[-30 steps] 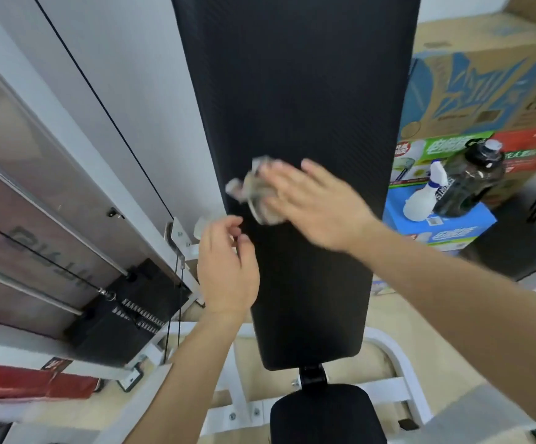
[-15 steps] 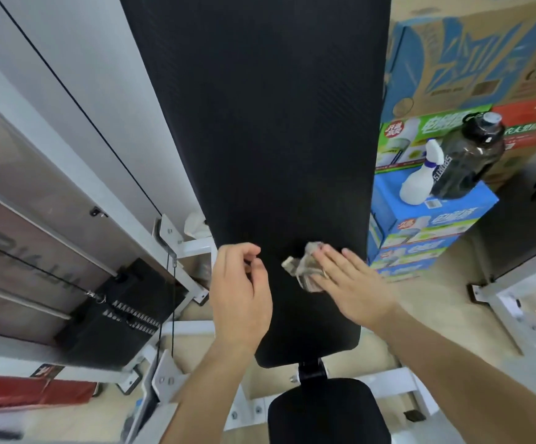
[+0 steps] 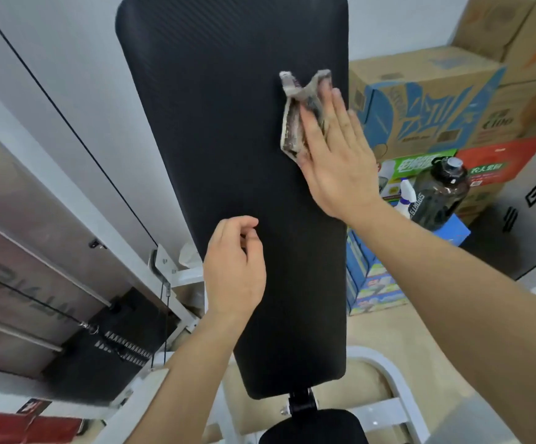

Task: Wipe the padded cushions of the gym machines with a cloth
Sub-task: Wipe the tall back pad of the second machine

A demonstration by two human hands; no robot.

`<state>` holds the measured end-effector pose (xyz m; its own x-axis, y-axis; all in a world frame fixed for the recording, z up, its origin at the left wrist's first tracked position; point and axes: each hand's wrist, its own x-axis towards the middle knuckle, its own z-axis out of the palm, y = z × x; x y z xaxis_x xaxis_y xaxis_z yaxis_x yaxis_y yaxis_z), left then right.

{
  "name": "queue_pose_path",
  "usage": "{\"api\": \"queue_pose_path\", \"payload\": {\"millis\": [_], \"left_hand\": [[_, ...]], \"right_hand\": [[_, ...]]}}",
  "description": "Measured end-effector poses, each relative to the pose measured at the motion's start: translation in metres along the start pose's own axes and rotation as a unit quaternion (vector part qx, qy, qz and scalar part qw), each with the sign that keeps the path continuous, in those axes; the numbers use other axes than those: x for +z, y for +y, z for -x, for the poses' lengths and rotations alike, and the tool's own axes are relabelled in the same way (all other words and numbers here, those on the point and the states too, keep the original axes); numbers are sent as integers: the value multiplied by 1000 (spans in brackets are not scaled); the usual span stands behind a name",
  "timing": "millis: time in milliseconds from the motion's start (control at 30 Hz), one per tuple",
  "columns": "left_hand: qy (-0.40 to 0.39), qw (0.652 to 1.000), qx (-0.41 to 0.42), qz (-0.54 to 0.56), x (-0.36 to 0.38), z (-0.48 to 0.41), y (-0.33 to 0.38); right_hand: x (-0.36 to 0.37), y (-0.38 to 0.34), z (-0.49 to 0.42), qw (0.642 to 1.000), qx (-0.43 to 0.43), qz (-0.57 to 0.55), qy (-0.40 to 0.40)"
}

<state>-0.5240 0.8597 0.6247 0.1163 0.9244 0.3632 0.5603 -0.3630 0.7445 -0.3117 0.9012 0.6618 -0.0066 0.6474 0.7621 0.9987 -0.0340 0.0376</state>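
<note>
Grey cloth point(image 3: 298, 116) lies crumpled under your straight, close-set fingers point(image 3: 327, 104). Your right hand point(image 3: 340, 168) presses it flat against the far right part of the black back pad point(image 3: 228, 155). Your left hand point(image 3: 234, 270) hovers by the pad's near left edge, fingers loosely curled, holding nothing. You look mid-wipe. Next, I judge, sweep left across the pad with even pressure, then do the seat pad point(image 3: 311, 427) nearest you.

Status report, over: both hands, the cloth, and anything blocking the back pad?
Right hand flat, pressing cloth on back pad, upper right. Left hand loosely curled, holding nothing, near pad's lower left. No obstacle on the pad.
</note>
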Motion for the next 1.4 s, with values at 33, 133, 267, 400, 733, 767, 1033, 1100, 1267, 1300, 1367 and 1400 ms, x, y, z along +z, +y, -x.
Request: {"api": "queue_pose_path", "payload": {"millis": [33, 133, 267, 400, 733, 767, 1033, 1100, 1267, 1300, 1367, 1400], "left_hand": [[3, 1000, -1, 1, 0, -1, -2], [0, 1000, -13, -5, 1, 6, -19], [-10, 999, -29, -16, -5, 21, -36], [1, 1000, -20, -11, -23, 8, -29], [86, 985, -127, 83, -37, 9, -56], [77, 983, -148, 82, -34, 16, -65], [97, 904, -397, 123, 6, 80, -141], [103, 862, -475, 145, 19, 98, -162], [96, 808, -557, 164, 54, 138, -195], [95, 803, -566, 162, 61, 145, -201], [90, 793, -582, 157, 70, 156, -210], [88, 787, -589, 161, 74, 161, -213]], "right_hand": [[7, -6, 11, 998, 56, -23, 6], [29, -28, 60, 981, 183, -65, -14], [40, -53, 126, 979, 177, -54, -83], [27, -51, 77, 989, 137, -32, -50], [36, -110, 28, 995, -98, -11, 27], [43, -115, 42, 994, -108, -18, 27], [111, -141, 218, 959, -271, -26, -77], [125, -143, 262, 950, -297, -21, -98], [157, -147, 349, 926, -354, -21, -129], [162, -147, 366, 917, -372, -11, -143], [170, -146, 401, 899, -403, 28, -168], [173, -145, 412, 887, -418, 44, -190]]}}
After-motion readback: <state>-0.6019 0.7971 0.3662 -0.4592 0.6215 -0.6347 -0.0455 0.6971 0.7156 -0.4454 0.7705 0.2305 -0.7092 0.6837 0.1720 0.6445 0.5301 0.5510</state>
